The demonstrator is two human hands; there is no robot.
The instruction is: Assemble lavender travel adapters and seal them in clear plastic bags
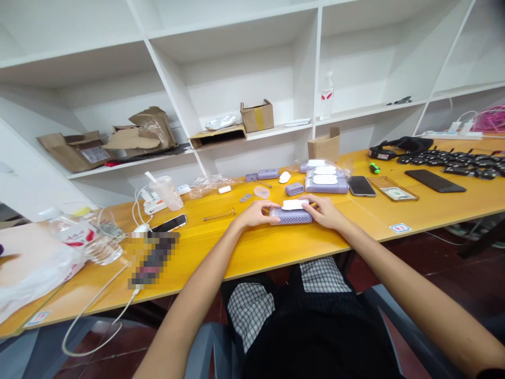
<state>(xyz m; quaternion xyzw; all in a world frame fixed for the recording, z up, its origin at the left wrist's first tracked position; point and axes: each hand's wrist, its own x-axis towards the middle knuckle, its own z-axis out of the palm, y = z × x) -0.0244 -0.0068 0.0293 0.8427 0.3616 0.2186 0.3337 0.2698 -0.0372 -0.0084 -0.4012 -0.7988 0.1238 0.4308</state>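
A light-purple plastic case point(294, 217) with rows of small holes along its side sits on the table before me. On top of it lies a white piece point(292, 205). My left hand point(258, 212) grips the case's left end, thumb in front and fingers behind. At the right end, my right hand point(324, 211) holds the case, with its thumb against the white piece. Just behind are a small purple part point(294, 189), a clear pinkish piece point(261, 192) and a white oval part point(284, 177). A coil spring point(220, 214) lies left of my left hand.
Similar purple cases point(326, 185) with white tops are stacked behind my right hand. Phones point(362, 186) lie to the right. Leftward are a plastic cup point(167, 192), a water bottle point(84, 237) and a charging cable point(94, 292). White shelves point(236, 58) rise behind the table.
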